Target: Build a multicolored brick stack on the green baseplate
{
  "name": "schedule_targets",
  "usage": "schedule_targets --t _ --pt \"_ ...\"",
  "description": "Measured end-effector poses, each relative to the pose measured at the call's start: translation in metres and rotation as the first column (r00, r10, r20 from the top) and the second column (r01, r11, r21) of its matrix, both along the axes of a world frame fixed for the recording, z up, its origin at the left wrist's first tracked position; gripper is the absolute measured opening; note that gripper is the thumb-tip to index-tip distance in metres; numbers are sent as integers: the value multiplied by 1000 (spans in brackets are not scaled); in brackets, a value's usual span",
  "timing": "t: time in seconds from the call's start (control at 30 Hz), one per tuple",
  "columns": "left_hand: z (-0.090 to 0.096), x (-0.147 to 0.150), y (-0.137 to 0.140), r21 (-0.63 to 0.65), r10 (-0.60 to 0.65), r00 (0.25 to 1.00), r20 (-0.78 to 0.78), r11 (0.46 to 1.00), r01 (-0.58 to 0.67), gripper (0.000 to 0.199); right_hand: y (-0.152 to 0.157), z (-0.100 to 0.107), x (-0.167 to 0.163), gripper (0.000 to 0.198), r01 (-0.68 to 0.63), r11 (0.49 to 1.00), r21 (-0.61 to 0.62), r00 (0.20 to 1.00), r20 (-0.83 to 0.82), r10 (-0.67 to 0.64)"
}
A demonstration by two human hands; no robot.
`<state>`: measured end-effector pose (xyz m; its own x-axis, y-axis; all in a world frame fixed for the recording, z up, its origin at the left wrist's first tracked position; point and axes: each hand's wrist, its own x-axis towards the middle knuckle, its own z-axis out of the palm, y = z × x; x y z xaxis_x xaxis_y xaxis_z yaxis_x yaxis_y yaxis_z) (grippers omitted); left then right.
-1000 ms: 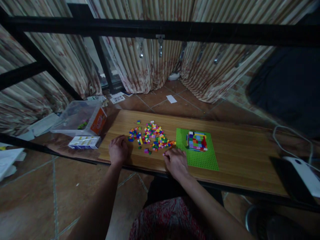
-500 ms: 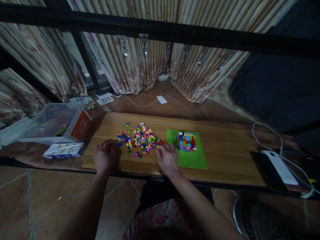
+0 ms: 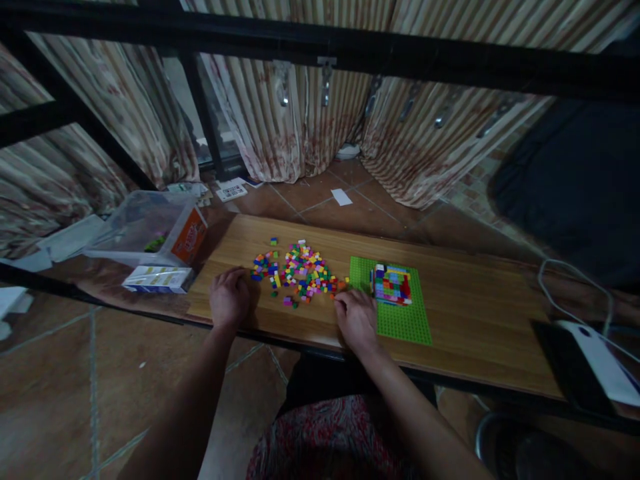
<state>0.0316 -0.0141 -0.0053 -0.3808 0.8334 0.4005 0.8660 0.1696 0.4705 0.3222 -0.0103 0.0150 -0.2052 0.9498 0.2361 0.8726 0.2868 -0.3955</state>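
A loose pile of small coloured toy bricks lies on the wooden table. A smaller cluster of mostly blue bricks lies just to its left. My left hand rests on the table left of this cluster, its fingers curled under and their tips hidden. At the pile's right edge, my right hand has its fingers bent together beside orange bricks; whether one is between them is unclear. Its back overlaps the left edge of a green baseplate. On that plate stands a low rectangular structure of multicoloured bricks.
To the left are a clear plastic tub with an orange label and a white-and-blue box. A white device with a cable lies on a black item at the table's right end. Striped curtains hang beyond the table.
The camera has turned left, so the scene sits further right in view. My right fingers stay near the orange bricks at the pile's edge. My left hand keeps its place on the table.
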Motion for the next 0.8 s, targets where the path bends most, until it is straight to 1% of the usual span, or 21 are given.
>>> schedule_targets --t 0.2,0.37,0.47,0.53,0.63,0.73,0.8 --pt "-3 -1 0 3 4 1000 -2 1000 -4 31 0 1 -2 14 14 1000 16 999 -42 -13" --pt "-2 0 0 5 10 1000 -16 1000 -10 30 3 1 -9 14 16 1000 7 1000 24 -16" --pt "-3 -1 0 4 6 1000 -17 1000 -6 30 3 0 -9 15 5 1000 11 1000 13 -6" --pt "-3 -1 0 1 3 1000 -17 1000 -3 31 2 0 -7 16 -8 1000 7 999 -37 8" --pt "-3 -1 0 6 5 1000 -17 1000 -5 31 -3 3 -2 18 -20 999 -31 983 -181 14" --pt "-4 -2 0 18 4 1000 -19 1000 -4 31 -9 8 5 19 6 997 -83 939 -343 -34" --pt "-5 -3 0 21 -5 1000 -27 1000 6 31 -10 12 14 19 32 995 -96 902 -426 -71"
